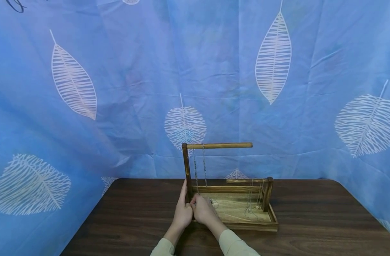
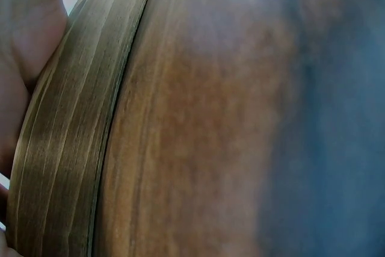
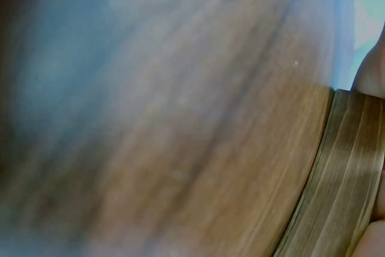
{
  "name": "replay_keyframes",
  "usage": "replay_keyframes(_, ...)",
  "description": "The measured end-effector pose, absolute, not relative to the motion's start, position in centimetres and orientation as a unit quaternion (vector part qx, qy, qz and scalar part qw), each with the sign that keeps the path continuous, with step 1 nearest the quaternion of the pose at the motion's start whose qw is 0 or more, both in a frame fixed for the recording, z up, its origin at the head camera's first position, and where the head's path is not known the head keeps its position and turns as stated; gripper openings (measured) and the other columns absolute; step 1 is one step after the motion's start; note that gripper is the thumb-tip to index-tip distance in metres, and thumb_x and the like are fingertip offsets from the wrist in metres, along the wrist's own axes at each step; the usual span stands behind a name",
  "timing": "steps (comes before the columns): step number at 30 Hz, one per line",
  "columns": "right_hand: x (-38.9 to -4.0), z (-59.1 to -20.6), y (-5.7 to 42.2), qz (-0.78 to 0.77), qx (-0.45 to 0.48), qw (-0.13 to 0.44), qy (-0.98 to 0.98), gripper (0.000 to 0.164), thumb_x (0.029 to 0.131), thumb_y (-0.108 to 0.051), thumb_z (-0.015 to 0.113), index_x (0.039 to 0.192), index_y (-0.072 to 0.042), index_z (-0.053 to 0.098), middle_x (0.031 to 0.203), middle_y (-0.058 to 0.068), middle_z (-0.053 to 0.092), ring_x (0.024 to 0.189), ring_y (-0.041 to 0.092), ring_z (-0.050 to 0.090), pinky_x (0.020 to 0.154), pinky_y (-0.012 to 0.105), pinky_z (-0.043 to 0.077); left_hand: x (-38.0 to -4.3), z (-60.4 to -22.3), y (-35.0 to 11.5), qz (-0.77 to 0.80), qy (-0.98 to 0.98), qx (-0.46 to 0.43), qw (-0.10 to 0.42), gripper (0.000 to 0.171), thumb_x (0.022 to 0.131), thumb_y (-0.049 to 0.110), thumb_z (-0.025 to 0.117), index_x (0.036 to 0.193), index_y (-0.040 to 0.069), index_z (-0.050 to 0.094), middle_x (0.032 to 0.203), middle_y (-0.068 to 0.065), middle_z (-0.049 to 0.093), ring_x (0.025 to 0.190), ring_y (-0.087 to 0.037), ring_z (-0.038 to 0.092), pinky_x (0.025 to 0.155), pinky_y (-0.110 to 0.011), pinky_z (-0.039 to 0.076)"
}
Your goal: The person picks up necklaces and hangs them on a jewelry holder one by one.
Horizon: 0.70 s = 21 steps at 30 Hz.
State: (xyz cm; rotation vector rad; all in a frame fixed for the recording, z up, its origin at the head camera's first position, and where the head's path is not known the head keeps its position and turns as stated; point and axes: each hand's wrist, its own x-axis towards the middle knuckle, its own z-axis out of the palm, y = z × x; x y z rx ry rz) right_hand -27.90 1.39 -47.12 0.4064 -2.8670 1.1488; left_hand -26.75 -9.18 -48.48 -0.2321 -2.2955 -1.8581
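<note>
A wooden jewelry stand (image 1: 236, 226) has a shallow tray with a tall post (image 1: 186, 167) at its left end. My left hand (image 1: 183, 213) is at that end, straight fingers pointing up beside the post. My right hand (image 1: 204, 211) reaches over the tray's front left corner, fingers bent, their tips close to the left thumb near the post's foot. I cannot tell what those fingertips hold. One chain necklace (image 1: 195, 167) hangs from the top bar (image 1: 220, 145) down to just above the right hand; another chain (image 1: 204, 163) hangs beside it. Both wrist views show the tray wall (image 2: 66, 112) close up.
At the tray's right end a short post (image 1: 267, 195) carries a lower bar (image 1: 244, 181), with several thin necklaces (image 1: 250, 199) hanging into the tray. The stand rests on a dark wooden table (image 1: 134, 213). Behind it hangs a blue cloth (image 1: 134, 106) with white leaf prints.
</note>
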Motion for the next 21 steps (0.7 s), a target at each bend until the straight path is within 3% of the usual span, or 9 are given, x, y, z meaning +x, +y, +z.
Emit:
replay_keyframes(4,-27.9,-47.0,1.5,0.369,0.14,0.01,-0.919,0.008,0.101,-0.012,0.059,0.095,-0.01,0.065,0.092,0.004,0.066,0.072,0.018,0.058,0.064,0.038,0.049,-27.1,-48.9,-9.1,-0.634,-0.765,-0.074,0.091,0.093,0.087,-0.022,0.033,0.163,0.027,0.014,0.164,-0.022,0.015,0.149,-0.045,0.012,0.107,-0.063,0.029)
replay_keyframes(7,-27.9,-47.1,1.6,0.376,0.146,-0.003,-0.915,0.011,0.102,-0.014,0.057,0.101,-0.007,0.066,0.101,0.009,0.068,0.07,0.023,0.06,0.065,0.043,0.049,-27.2,-49.0,-9.0,-0.639,-0.76,-0.072,0.092,0.092,0.088,-0.022,0.033,0.164,0.026,0.013,0.164,-0.024,0.014,0.148,-0.046,0.013,0.107,-0.065,0.029)
replay_keyframes(9,-27.9,-47.0,1.6,0.376,0.153,-0.005,-0.914,0.017,0.103,-0.014,0.055,0.109,-0.003,0.066,0.109,0.013,0.068,0.074,0.026,0.063,0.078,0.049,0.052,-27.1,-48.9,-9.0,-0.638,-0.761,-0.071,0.091,0.092,0.088,-0.022,0.033,0.164,0.027,0.013,0.164,-0.023,0.014,0.148,-0.046,0.014,0.108,-0.065,0.029)
replay_keyframes(12,-27.9,-47.1,1.7,0.39,0.16,-0.013,-0.907,0.021,0.105,-0.014,0.052,0.114,0.001,0.064,0.097,0.013,0.068,0.067,0.027,0.062,0.072,0.049,0.052,-27.0,-48.7,-9.0,-0.632,-0.767,-0.072,0.09,0.092,0.089,-0.021,0.034,0.163,0.03,0.013,0.164,-0.022,0.015,0.148,-0.045,0.015,0.106,-0.062,0.033)
replay_keyframes(14,-27.9,-47.2,1.8,0.403,0.164,-0.014,-0.901,0.018,0.105,-0.013,0.051,0.106,-0.001,0.064,0.083,0.009,0.064,0.063,0.023,0.058,0.066,0.042,0.052,-26.8,-48.6,-9.0,-0.63,-0.768,-0.073,0.088,0.092,0.09,-0.02,0.034,0.163,0.032,0.013,0.165,-0.021,0.015,0.148,-0.044,0.018,0.099,-0.057,0.04)
replay_keyframes(15,-27.8,-47.2,1.9,0.418,0.165,-0.016,-0.893,0.017,0.105,-0.013,0.05,0.102,-0.002,0.064,0.077,0.007,0.06,0.059,0.021,0.055,0.057,0.038,0.047,-26.8,-48.7,-9.0,-0.628,-0.769,-0.073,0.087,0.092,0.09,-0.02,0.034,0.163,0.032,0.012,0.165,-0.02,0.015,0.148,-0.043,0.018,0.097,-0.053,0.042)
replay_keyframes(17,-27.7,-47.2,2.1,0.449,0.169,-0.013,-0.877,0.018,0.105,-0.013,0.051,0.089,-0.007,0.059,0.069,0.002,0.053,0.053,0.015,0.047,0.049,0.031,0.038,-26.8,-48.7,-9.1,-0.626,-0.772,-0.073,0.084,0.092,0.09,-0.019,0.034,0.163,0.033,0.012,0.165,-0.019,0.015,0.148,-0.042,0.018,0.091,-0.047,0.041)
replay_keyframes(21,-27.6,-47.1,2.4,0.496,0.177,-0.007,-0.85,0.02,0.104,-0.014,0.053,0.087,-0.007,0.059,0.061,-0.001,0.048,0.048,0.01,0.04,0.045,0.026,0.033,-26.9,-48.8,-9.2,-0.626,-0.773,-0.071,0.077,0.092,0.091,-0.018,0.032,0.163,0.034,0.01,0.166,-0.017,0.014,0.149,-0.041,0.015,0.093,-0.045,0.037)
